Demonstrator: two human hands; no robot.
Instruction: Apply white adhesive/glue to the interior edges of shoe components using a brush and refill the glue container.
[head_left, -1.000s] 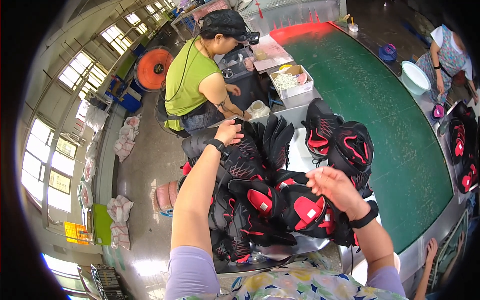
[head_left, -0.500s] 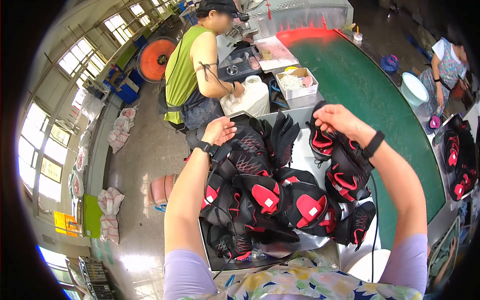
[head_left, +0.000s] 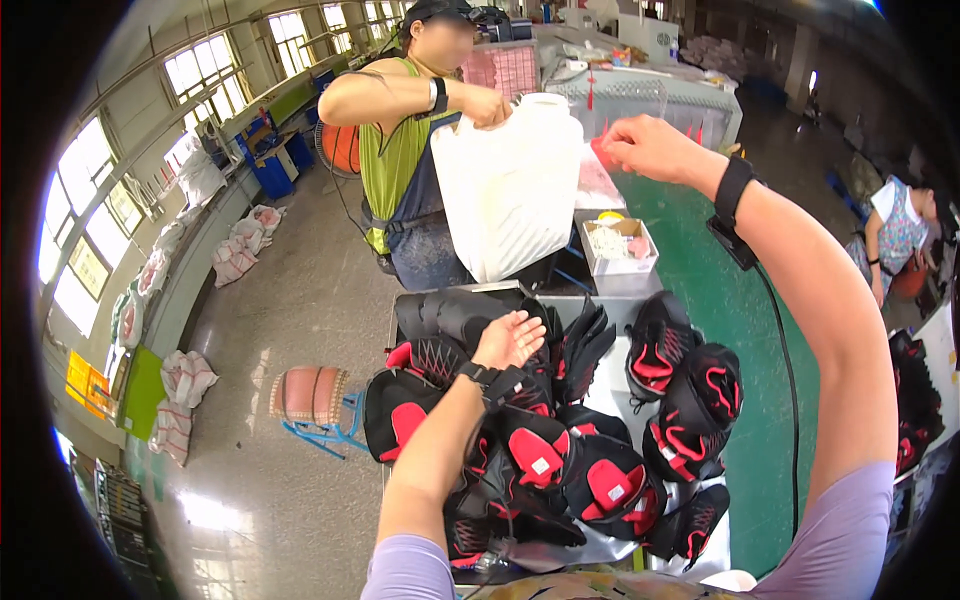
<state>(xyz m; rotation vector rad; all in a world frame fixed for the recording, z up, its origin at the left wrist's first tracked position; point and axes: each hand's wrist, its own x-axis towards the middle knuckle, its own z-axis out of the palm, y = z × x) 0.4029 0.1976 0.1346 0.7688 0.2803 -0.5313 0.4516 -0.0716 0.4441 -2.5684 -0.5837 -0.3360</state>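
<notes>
My left hand is open, palm turned up and fingers stretched out, above a heap of black and red shoe uppers. Raised well over the far side, my right hand has its fingers pinched together; whatever they may hold is too small to make out. Below the right arm, more shoe uppers lie in a row on the metal tray. Folded black pieces stand between the heap and that row. Plain black uppers lie at the tray's far left.
Across from me a person in a green top holds up a large white plastic jug. A small box of string-like bits sits beyond the tray. Green belt runs along the right. A padded stool stands left.
My right hand has left the far upper and risen. My left hand has moved right over the heap. The person opposite has lifted the white jug. The view has tilted up.
</notes>
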